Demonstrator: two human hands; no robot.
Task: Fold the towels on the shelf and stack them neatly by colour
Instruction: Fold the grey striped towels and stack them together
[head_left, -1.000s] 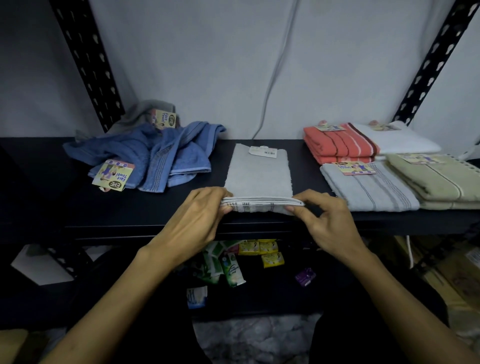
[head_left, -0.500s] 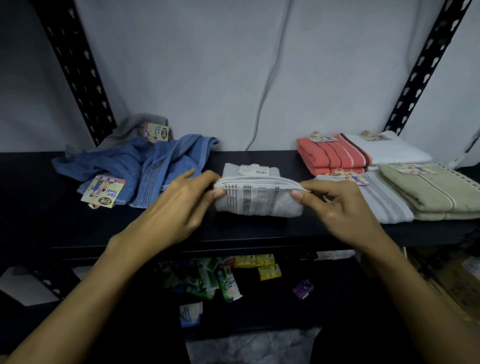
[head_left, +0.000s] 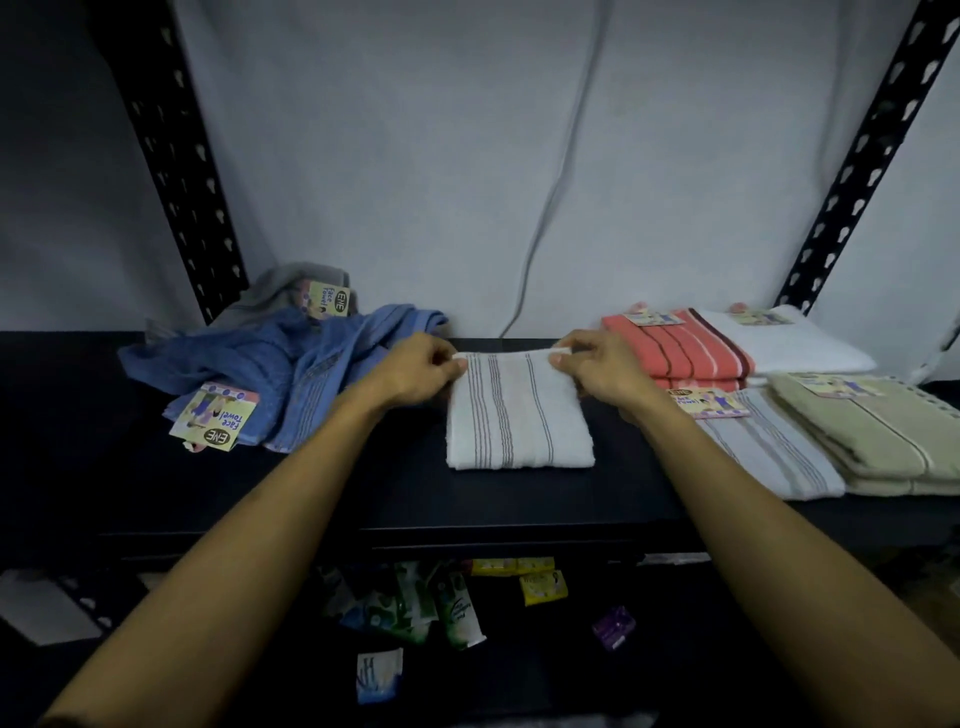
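A white towel with dark stripes (head_left: 517, 421) lies folded in the middle of the black shelf (head_left: 363, 499). My left hand (head_left: 415, 371) pinches its far left corner and my right hand (head_left: 605, 366) pinches its far right corner. To the left lie crumpled blue towels (head_left: 291, 364) with a grey towel (head_left: 291, 283) behind them. On the right sit folded towels: an orange stack (head_left: 675, 348), a white one (head_left: 800, 343), a pale grey striped one (head_left: 769, 447) and a beige stack (head_left: 872, 436).
Black perforated uprights (head_left: 176, 156) stand at the back left and back right. A grey cable (head_left: 561, 171) runs down the wall. Small packets (head_left: 447, 597) lie on the lower shelf below.
Both hands carried the towel's near edge up and over to the far edge, folding it in half. The striped side now faces up and the label is hidden.
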